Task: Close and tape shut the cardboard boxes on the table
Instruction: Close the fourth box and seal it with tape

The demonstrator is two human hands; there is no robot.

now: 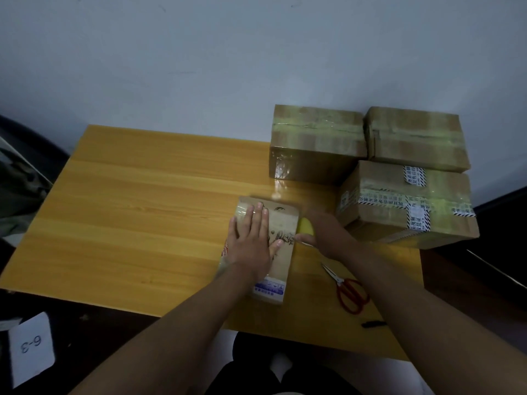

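Note:
A small flat cardboard box (pixel 282 223) with a black drawing on top lies near the table's front middle. My left hand (pixel 252 240) lies flat on its lid, fingers spread and pressing down. My right hand (pixel 328 238) is just to the right of the box, closed around a yellow tape dispenser (pixel 305 226) that touches the box's right edge. Clear tape glints on the box's left side. Three bigger taped boxes stand at the back right: one (pixel 313 138), another (pixel 416 135) and a third (pixel 399 201) with printed tape.
Red-handled scissors (pixel 349 292) lie on the wooden table (pixel 142 212) to the right of the small box, a black pen (pixel 373 324) nearer the front edge. A white card marked 6-3 (pixel 30 349) lies on the floor at the lower left. A grey wall rises behind.

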